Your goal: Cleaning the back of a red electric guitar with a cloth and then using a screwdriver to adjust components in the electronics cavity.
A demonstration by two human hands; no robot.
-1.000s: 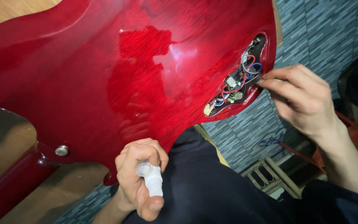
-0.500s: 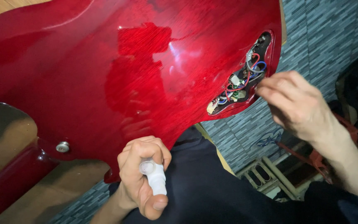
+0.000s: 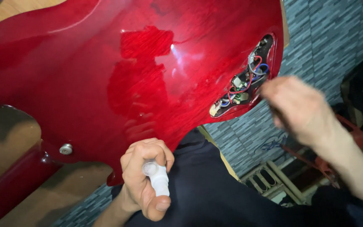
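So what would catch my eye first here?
The glossy red electric guitar body fills most of the view, back side up. Near its right edge an open cavity of coloured wires shows, with the blurred right hand beside it. Below, the left hand grips a small white plastic tube.

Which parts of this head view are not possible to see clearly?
- Right hand: motion blur; its fingers and any grip cannot be told.
- Red guitar body: cut off by the top and left edges.
- White tube: lower end hidden in the left hand.
- Wiring cavity: parts too small.
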